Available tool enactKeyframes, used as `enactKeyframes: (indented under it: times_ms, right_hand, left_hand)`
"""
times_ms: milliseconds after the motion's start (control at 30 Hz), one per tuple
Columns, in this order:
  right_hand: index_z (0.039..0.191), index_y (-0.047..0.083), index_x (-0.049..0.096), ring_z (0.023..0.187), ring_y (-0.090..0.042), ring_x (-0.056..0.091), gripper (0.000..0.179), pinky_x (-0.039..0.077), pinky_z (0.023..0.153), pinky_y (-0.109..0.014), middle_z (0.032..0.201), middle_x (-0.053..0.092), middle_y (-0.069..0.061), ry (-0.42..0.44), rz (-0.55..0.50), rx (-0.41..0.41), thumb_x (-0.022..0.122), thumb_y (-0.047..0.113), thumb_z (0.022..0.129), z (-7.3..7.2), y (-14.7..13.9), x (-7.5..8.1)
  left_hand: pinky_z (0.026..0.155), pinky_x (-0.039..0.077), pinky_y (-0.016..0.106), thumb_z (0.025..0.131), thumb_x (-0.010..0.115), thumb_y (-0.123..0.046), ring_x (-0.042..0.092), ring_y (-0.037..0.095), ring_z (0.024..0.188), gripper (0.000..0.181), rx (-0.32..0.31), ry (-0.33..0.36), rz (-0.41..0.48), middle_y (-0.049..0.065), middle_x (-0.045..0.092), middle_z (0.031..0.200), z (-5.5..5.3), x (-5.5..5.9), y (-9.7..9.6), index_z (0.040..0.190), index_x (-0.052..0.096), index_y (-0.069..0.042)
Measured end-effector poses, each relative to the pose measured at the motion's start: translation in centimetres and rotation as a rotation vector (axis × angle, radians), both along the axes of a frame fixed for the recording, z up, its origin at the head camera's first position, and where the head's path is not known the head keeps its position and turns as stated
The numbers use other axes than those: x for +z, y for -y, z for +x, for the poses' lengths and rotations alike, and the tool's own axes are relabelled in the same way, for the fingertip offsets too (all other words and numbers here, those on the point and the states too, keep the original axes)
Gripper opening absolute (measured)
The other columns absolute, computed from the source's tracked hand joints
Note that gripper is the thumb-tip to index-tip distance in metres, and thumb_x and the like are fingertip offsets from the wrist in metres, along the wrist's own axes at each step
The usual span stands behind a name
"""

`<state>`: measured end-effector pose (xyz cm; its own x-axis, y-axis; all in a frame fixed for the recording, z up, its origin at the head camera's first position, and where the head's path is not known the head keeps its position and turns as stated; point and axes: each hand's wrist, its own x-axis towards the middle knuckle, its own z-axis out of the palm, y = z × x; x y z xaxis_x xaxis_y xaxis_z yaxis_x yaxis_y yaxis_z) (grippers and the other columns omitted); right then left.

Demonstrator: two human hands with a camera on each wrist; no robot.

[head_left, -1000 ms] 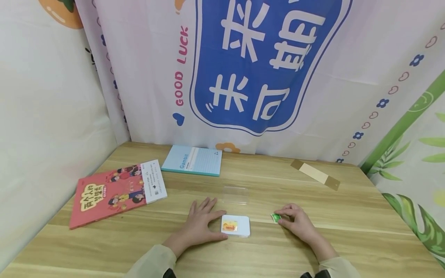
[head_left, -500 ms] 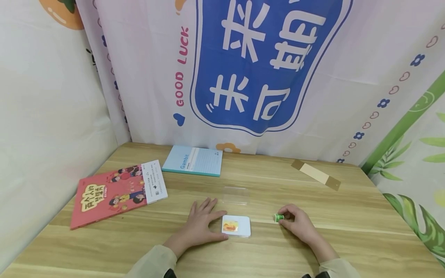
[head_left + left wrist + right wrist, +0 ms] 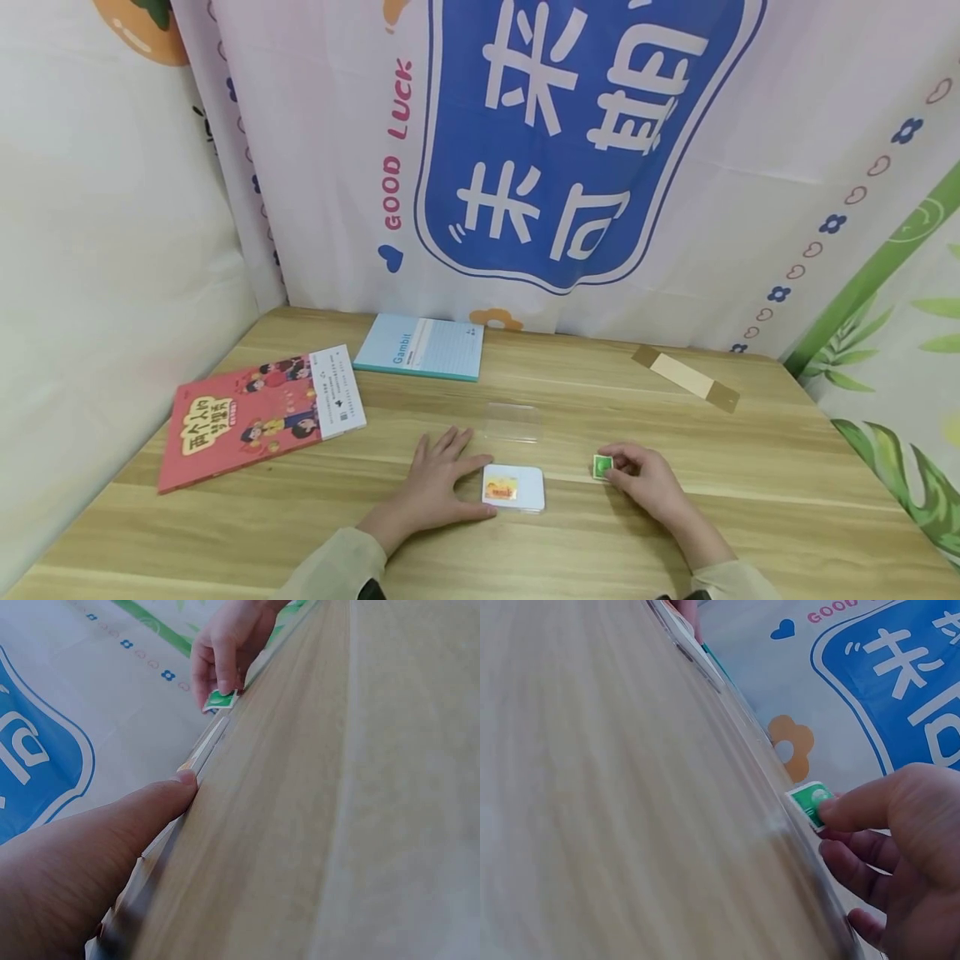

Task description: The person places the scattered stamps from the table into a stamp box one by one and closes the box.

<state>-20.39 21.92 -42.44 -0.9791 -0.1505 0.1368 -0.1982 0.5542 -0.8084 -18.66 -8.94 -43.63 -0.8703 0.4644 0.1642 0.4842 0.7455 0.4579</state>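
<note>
One small green square (image 3: 603, 467) is pinched between the thumb and fingers of the right hand (image 3: 651, 487), to the right of a white rectangular piece (image 3: 531, 487) and apart from it. The left hand (image 3: 435, 490) lies with its fingers spread on the surface (image 3: 585, 554), its thumb touching the near left corner of that white piece (an orange-yellow label (image 3: 500, 488) sits on its left part). Just beyond is a clear flat piece (image 3: 512, 422). Farther back are a red book (image 3: 258, 412), a light-blue notebook (image 3: 420, 346) and a brown-and-beige strip (image 3: 684, 376).
</note>
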Motion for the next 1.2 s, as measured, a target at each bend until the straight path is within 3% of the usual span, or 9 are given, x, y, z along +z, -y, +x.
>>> enactKeyframes:
  times_ms: [167,400,600,900,1200]
  right_hand:
    - [0.091,0.002,0.066,0.071,-0.014,0.053,0.018,0.044,0.062,-0.023,0.077,0.060,-0.004,-0.016,-0.098,-0.068,0.064,-0.002,0.073,0.2,1.5,0.6]
    - [0.086,0.001,0.066,0.066,-0.014,0.052,0.015,0.044,0.059,-0.024,0.071,0.059,-0.004,-0.012,-0.175,-0.002,0.065,-0.002,0.071,0.8,5.1,1.3]
    - [0.086,0.004,0.066,0.067,-0.014,0.052,0.013,0.044,0.061,-0.025,0.071,0.058,0.000,-0.019,-0.140,0.116,0.064,0.002,0.074,0.9,6.9,0.1]
    - [0.086,0.005,0.066,0.064,-0.011,0.049,0.011,0.043,0.056,-0.023,0.072,0.057,0.001,-0.011,-0.089,0.167,0.064,0.005,0.075,1.2,7.5,-0.9]
    - [0.080,0.006,0.067,0.057,-0.007,0.044,0.011,0.040,0.050,-0.021,0.065,0.051,0.006,-0.155,-0.003,0.171,0.068,0.001,0.071,1.1,8.1,-1.6]
  left_hand:
    - [0.094,-0.004,0.056,0.065,0.054,-0.067,0.010,0.032,0.126,0.071,0.000,0.003,0.005,0.012,0.024,0.138,0.0,0.0,0.0,0.121,0.052,-0.023]
    - [0.094,-0.004,0.056,0.065,0.054,-0.067,0.011,0.032,0.126,0.071,0.002,0.005,0.012,0.012,0.024,0.138,0.0,-0.1,-0.1,0.121,0.052,-0.022]
    - [0.094,-0.004,0.056,0.065,0.054,-0.066,0.010,0.032,0.126,0.071,0.011,0.014,0.003,0.012,0.025,0.138,0.0,0.0,-0.2,0.121,0.052,-0.023]
    - [0.094,-0.003,0.056,0.065,0.054,-0.067,0.011,0.033,0.126,0.071,0.015,-0.004,-0.006,0.013,0.026,0.137,0.2,0.0,-0.2,0.120,0.053,-0.023]
    - [0.094,-0.002,0.057,0.065,0.053,-0.067,0.012,0.033,0.126,0.070,0.013,-0.017,-0.003,0.013,0.026,0.137,0.0,-0.1,-0.2,0.120,0.053,-0.023]
